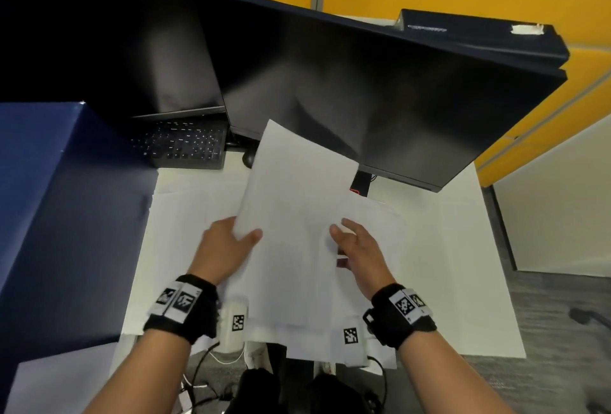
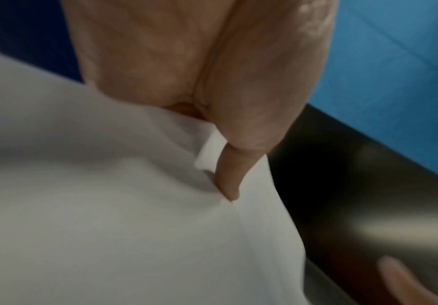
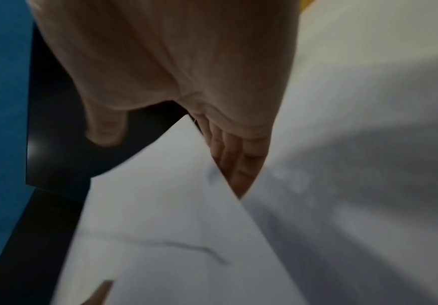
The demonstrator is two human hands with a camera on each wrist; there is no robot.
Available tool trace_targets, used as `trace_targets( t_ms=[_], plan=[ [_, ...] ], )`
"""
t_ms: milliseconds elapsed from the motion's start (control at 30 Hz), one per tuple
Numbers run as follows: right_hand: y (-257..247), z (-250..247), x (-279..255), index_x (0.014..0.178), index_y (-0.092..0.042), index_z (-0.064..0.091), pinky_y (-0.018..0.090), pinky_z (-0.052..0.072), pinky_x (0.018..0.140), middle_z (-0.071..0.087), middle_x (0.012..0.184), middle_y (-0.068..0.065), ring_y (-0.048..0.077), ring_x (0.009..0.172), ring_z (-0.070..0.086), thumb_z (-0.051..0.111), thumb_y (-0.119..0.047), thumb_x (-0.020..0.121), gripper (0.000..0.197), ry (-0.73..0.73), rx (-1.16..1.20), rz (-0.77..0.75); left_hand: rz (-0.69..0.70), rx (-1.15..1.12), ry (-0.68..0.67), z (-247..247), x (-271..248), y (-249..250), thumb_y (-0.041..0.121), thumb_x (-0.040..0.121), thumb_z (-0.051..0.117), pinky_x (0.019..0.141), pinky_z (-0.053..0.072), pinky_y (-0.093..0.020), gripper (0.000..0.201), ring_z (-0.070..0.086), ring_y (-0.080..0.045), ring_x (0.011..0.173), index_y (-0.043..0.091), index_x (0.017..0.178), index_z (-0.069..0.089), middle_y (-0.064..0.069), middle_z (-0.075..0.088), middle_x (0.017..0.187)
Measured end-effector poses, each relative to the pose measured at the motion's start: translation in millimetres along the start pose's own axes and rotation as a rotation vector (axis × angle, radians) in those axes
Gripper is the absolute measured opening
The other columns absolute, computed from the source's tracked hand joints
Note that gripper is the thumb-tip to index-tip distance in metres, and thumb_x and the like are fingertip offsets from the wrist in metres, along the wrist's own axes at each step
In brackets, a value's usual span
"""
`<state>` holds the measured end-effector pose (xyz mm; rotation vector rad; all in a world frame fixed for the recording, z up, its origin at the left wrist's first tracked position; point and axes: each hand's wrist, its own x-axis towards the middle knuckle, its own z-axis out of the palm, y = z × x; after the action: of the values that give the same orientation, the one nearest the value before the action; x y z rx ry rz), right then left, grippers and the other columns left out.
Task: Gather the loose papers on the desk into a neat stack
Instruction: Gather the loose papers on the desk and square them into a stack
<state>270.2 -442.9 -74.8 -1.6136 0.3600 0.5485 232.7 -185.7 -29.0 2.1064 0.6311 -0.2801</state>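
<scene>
I see the white desk [image 1: 463, 248] filling the middle of the head view, with two dark monitors [image 1: 363, 89] standing side by side along its far edge and a blue box [image 1: 59, 208] towering at the left. A black keyboard [image 1: 185, 145] sits tucked under the left monitor. Loose papers [image 1: 185, 215] lie spread flat over the desk, overlapping one another, some reaching past the near edge. Above them I have a raised sheet [image 1: 291, 182] tilted up toward the right monitor, its far corner overlapping the screen. My left hand [image 1: 224, 248] grips that sheet at its near left corner, thumb [image 2: 228, 177] pressed on top and the fingers curled beneath. My right hand [image 1: 357, 248] is at the sheet's right side, fingers [image 3: 233, 156] curled against the paper edge with the thumb apart above; I cannot tell whether it truly pinches a sheet or only touches. Both wrists wear black bands [image 1: 185, 308] with printed markers.
</scene>
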Motion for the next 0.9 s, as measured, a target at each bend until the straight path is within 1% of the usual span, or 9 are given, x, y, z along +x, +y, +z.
trace_targets(
  t_ms=[67,133,200,300,400,500,600,733,900],
  plan=[
    [6.8,0.3,6.5,0.081,-0.024,0.055,0.026,0.044,0.062,0.058,0.071,-0.003,0.017,0.066,0.055,0.071,-0.032,0.086,0.019,0.175,-0.198,-0.047,-0.057,-0.012,-0.065,28.5,4.6,-13.4,0.041,0.084,0.074,0.077,0.050,-0.026,0.041,0.069,-0.022,0.088,0.012,0.113,0.071,-0.003,0.073,0.099],
    [26.3,-11.9,12.5,0.072,-0.020,0.055,0.026,0.040,0.059,0.056,0.068,-0.002,0.021,0.068,0.055,0.068,-0.023,0.088,0.021,0.307,-0.365,0.003,-0.108,0.033,-0.138,56.9,8.5,-30.1,0.055,0.078,0.071,0.090,0.054,-0.031,0.057,0.069,-0.020,0.098,0.013,0.116,0.070,-0.001,0.074,0.109],
    [42.7,-25.5,11.6,0.087,-0.012,0.065,0.026,0.043,0.070,0.065,0.080,0.002,0.026,0.083,0.064,0.064,-0.021,0.089,0.009,0.332,-0.456,0.084,-0.133,0.099,-0.188,80.9,9.3,-43.3,0.051,0.082,0.069,0.095,0.051,-0.030,0.038,0.066,-0.019,0.097,0.018,0.101,0.069,0.003,0.071,0.097],
    [60.1,-43.2,9.4,0.088,-0.012,0.059,0.026,0.042,0.074,0.060,0.079,0.000,0.024,0.083,0.058,0.065,-0.021,0.090,0.011,0.304,-0.575,0.152,-0.136,0.118,-0.198,95.0,8.8,-55.8,0.037,0.085,0.071,0.092,0.051,-0.028,0.013,0.065,-0.018,0.090,0.027,0.084,0.064,0.009,0.064,0.078],
    [60.8,-66.9,19.3,0.121,-0.006,0.059,0.032,0.046,0.090,0.063,0.114,0.014,0.031,0.105,0.060,0.072,-0.032,0.085,0.046,0.473,-0.543,0.212,-0.168,0.114,-0.047,77.2,25.3,-71.5,0.043,0.081,0.074,0.097,0.052,-0.032,0.039,0.066,-0.023,0.105,0.020,0.112,0.070,-0.004,0.072,0.109],
    [55.1,-91.2,41.6,0.142,-0.006,0.044,0.045,0.037,0.108,0.043,0.141,0.025,0.043,0.129,0.044,0.067,-0.047,0.085,0.074,0.558,-0.530,0.306,-0.293,0.264,0.241,46.6,52.6,-80.3,0.058,0.076,0.067,0.104,0.044,-0.045,0.076,0.049,-0.037,0.124,0.015,0.137,0.052,-0.017,0.052,0.136],
    [48.4,-87.7,60.9,0.138,-0.004,0.046,0.045,0.038,0.110,0.035,0.141,0.025,0.045,0.127,0.044,0.058,-0.049,0.089,0.068,0.456,-0.586,0.277,-0.401,0.243,0.229,33.5,72.5,-75.1,0.058,0.076,0.069,0.107,0.040,-0.048,0.083,0.044,-0.038,0.128,0.010,0.140,0.046,-0.018,0.045,0.138],
    [37.6,-55.3,72.0,0.140,-0.007,0.045,0.043,0.041,0.107,0.039,0.135,0.024,0.043,0.119,0.051,0.058,-0.028,0.093,0.053,0.348,-0.594,0.148,-0.304,0.176,0.138,48.5,83.9,-65.3,0.053,0.077,0.072,0.104,0.045,-0.046,0.070,0.053,-0.035,0.122,0.013,0.131,0.053,-0.015,0.052,0.133],
    [40.6,-65.7,67.1,0.139,-0.006,0.046,0.045,0.042,0.107,0.043,0.133,0.023,0.042,0.120,0.049,0.061,-0.037,0.090,0.060,0.377,-0.651,0.149,-0.301,0.113,0.099,43.8,73.1,-76.6,0.054,0.079,0.070,0.104,0.046,-0.046,0.073,0.054,-0.034,0.121,0.014,0.136,0.049,-0.013,0.050,0.135]
  ],
)
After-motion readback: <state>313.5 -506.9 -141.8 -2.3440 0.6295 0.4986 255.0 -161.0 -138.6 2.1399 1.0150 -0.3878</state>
